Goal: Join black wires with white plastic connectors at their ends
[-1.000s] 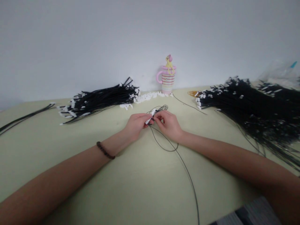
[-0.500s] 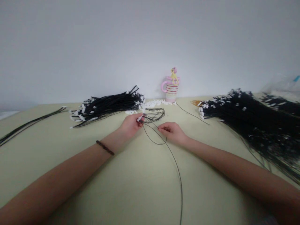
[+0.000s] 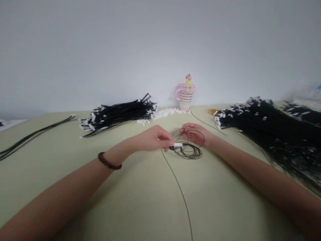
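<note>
My left hand (image 3: 152,139) pinches the white end piece (image 3: 177,144) of a thin black cord near the table's middle. The cord is wound into a small coil (image 3: 188,147) just right of that pinch. My right hand (image 3: 194,133) sits at the far side of the coil with fingers curled round its loops. One loose strand (image 3: 179,187) runs from the coil toward me and off the lower edge. A dark bead bracelet (image 3: 108,163) circles my left wrist.
A bundle of black cords with white tips (image 3: 117,113) lies at the back left, a bigger heap (image 3: 271,129) on the right. Loose white pieces (image 3: 165,113) sit near a pink striped mug (image 3: 186,96) by the wall. More cords (image 3: 32,135) trail at far left.
The coil has moved right and closer to me. My left hand shifted right with the white end piece. My right hand went from the loose strand to the coil's far side.
</note>
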`<state>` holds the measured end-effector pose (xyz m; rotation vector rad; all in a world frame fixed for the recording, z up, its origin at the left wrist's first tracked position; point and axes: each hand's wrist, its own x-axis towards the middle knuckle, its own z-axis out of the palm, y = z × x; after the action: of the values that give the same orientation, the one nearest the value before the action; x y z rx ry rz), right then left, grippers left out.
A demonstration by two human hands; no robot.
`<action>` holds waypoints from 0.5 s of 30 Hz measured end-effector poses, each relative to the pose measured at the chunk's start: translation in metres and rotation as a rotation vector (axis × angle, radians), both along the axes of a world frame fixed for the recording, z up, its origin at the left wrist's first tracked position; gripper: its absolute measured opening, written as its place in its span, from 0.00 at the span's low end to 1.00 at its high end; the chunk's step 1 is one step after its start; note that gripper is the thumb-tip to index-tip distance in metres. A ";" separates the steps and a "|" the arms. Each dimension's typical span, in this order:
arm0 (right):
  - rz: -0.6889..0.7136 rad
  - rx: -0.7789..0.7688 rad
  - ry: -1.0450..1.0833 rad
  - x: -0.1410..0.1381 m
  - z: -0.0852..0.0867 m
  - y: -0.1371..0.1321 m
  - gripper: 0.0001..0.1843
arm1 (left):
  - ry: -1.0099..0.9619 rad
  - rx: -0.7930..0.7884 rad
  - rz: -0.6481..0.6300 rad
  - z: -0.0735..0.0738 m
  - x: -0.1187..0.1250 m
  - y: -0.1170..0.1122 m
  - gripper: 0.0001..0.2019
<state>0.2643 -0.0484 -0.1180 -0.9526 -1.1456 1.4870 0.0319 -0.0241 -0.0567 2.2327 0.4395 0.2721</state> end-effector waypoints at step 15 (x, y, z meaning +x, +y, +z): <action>0.719 0.942 -1.153 -0.070 0.058 -0.085 0.22 | -0.131 -0.214 0.662 -0.047 0.006 0.034 0.12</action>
<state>0.1943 -0.1335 -0.0600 -0.6719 -2.8955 0.5268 0.0377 0.0104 -0.1040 1.7904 1.0759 0.6748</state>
